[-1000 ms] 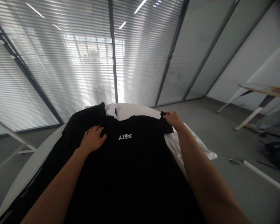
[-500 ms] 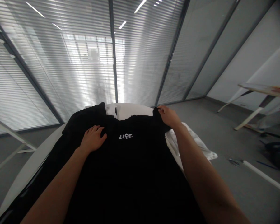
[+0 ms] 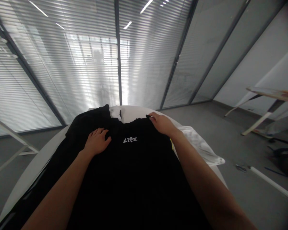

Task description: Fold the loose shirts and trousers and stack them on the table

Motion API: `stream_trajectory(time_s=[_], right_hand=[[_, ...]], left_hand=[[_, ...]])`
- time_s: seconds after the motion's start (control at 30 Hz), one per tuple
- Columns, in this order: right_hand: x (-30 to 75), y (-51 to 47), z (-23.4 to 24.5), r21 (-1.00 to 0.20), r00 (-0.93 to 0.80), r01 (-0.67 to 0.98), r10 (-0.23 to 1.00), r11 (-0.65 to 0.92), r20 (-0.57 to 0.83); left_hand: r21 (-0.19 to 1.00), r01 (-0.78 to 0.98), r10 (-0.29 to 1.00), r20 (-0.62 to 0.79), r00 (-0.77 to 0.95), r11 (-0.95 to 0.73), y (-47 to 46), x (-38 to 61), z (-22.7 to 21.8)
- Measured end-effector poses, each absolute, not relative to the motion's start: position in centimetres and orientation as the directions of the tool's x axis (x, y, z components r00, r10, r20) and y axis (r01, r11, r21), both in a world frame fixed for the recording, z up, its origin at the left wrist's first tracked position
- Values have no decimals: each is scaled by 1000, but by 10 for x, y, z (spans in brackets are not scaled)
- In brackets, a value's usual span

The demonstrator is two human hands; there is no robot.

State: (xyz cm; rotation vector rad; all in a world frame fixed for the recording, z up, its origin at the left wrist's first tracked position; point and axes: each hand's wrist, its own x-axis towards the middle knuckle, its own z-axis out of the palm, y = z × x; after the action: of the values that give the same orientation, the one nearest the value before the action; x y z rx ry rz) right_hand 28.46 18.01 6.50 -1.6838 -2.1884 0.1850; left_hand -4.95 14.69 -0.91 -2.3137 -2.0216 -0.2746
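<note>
A black T-shirt (image 3: 134, 172) with the white word "LIFE" on it lies spread over a white table (image 3: 33, 166). My left hand (image 3: 97, 142) rests flat on the shirt just left of the lettering, fingers stretched out. My right hand (image 3: 162, 124) pinches the shirt's far right edge, which is folded in over the body of the shirt above and right of the lettering.
White cloth (image 3: 199, 147) lies under the shirt and hangs off the table's right side. More dark cloth (image 3: 86, 121) is piled at the far left. Glass walls with blinds stand ahead. A desk (image 3: 271, 95) and a white rod (image 3: 271, 182) on the floor are at right.
My right hand has carried the shirt's right sleeve edge leftward, folding it in over the shirt. My left hand has stayed where it was.
</note>
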Motion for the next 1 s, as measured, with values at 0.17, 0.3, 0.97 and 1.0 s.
stream_trajectory(time_s=[0.17,0.3,0.97,1.0], right_hand=[[290,176,61,-485,-523,792,821,370,-229],[307,183,62,-384,-342,896,898,223,-276],[349,191,40,-462,18,819,819,-340,-573],[349,192,41,-442,5,843,825,-308,-565]], left_hand=[[84,988,980,162,118,-133,147,-49,-8],[74,989,980,161,117,-130,146,-48,-7],[74,989,981,159,113,-125,147,-49,-9],[73,989,981,157,114,-127,147,-49,-9]])
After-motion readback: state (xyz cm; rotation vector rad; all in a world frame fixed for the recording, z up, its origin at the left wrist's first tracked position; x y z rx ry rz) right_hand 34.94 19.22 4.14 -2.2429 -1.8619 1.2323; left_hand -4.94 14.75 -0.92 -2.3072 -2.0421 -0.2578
